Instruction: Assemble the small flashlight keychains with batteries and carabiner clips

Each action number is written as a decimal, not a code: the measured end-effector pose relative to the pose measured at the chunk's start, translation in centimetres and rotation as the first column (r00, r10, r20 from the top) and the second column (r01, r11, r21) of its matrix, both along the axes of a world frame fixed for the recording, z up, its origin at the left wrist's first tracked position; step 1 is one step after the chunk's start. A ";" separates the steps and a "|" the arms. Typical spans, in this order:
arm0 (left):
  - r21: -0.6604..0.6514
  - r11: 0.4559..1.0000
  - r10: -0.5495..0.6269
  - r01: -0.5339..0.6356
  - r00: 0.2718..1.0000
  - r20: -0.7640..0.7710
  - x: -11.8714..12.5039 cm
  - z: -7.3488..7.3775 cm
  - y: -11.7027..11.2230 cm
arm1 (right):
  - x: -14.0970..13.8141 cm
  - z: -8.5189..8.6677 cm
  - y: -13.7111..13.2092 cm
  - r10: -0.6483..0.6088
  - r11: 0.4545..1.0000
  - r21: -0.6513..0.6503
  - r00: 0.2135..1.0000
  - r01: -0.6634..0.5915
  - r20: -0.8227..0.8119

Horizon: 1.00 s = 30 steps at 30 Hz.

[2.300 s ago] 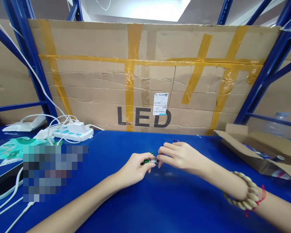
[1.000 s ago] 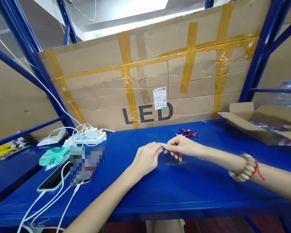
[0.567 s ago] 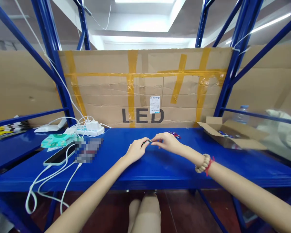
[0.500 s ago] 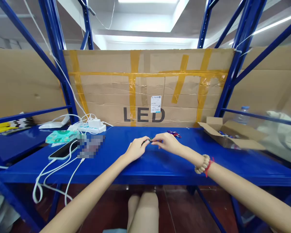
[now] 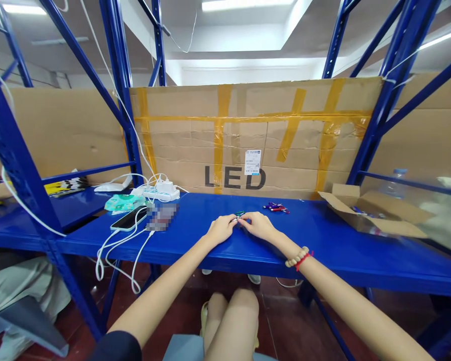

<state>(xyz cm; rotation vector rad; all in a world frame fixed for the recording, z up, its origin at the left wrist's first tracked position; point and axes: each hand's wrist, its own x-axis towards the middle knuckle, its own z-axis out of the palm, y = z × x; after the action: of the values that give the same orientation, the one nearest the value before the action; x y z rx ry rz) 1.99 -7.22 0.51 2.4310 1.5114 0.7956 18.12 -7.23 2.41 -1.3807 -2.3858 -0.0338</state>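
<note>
Left hand (image 5: 221, 229): my thumb and fingers are drawn together, pinching a small green piece (image 5: 240, 213) at their tips.
Right hand (image 5: 258, 224): I pinch at the same piece from the other side, fingertips meeting those of my left; a beaded bracelet (image 5: 296, 257) and a red string (image 5: 304, 260) circle that wrist.
Green piece: it sits where my hands meet, over the middle of the blue table (image 5: 323, 240); my fingers cover part of it, so I cannot tell its full shape, or whether it touches the surface.
Small pile: purple and red pieces (image 5: 276, 207) lie together on the table, beyond my right hand and a little to its right.
Right side: an open cardboard box (image 5: 346, 218) with small things inside, too small for me to make out.
Left side: a phone (image 5: 128, 219) with a white cable (image 5: 138, 260), a green packet (image 5: 123, 202) and a white power strip (image 5: 154, 192) crowded with plugs.
Behind: a taped cardboard sheet (image 5: 180, 145) marked LED stands upright along the back edge.
</note>
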 end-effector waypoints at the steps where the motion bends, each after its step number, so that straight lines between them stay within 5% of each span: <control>1: -0.001 1.000 0.002 -0.002 1.000 0.011 0.0 0.0 0.0 | 0.1 -0.1 0.2 0.004 1.000 -0.010 1.000 -0.004 -0.024; 14: -0.019 0.999 0.050 -0.049 0.998 0.048 0.1 -0.3 0.1 | -0.5 -0.4 1.3 0.023 0.999 0.038 0.999 -0.024 0.025; 30: -0.022 0.999 0.031 -0.030 0.998 0.052 0.2 -1.0 1.4 | 0.0 -1.3 2.6 0.172 0.985 0.008 0.973 -0.172 -0.153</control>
<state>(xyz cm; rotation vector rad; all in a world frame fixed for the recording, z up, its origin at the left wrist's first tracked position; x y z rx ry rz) 2.21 -5.80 -0.49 2.3585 1.5329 0.8373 18.15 -4.64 1.09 -1.1301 -2.3672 0.1207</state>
